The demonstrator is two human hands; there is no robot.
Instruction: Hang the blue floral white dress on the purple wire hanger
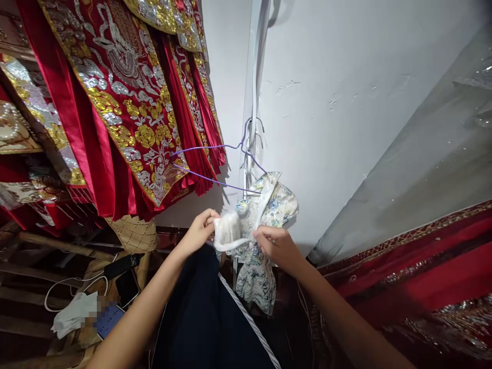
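Your left hand (pixel 202 230), at nine o'clock from the floral garment (pixel 255 264), pinches the edge of a white puffed piece (pixel 228 229) between thumb and fingers. Your right hand (pixel 274 243), at four o'clock on the garment's front, has thumb and forefinger closed on it near the end of a thin white strip (pixel 239 245); you cannot tell exactly which layer is gripped. The garment hangs between and below your hands, with its upper part at one end of the purple hanger (pixel 209 147), whose bare end points to ten o'clock. The hanger's hook is at twelve, by a white upright (pixel 253 66). Farther out, red embroidered cloth (pixel 134 102) fills ten o'clock, and pale wall (pixel 326 97) lies at one. Red sequined cloth (pixel 442 287) spreads at four, dark cloth (pixel 200 318) with striped trim at seven, and at eight a white cable (pixel 49 294) curls near a crumpled white tissue (pixel 75 313)
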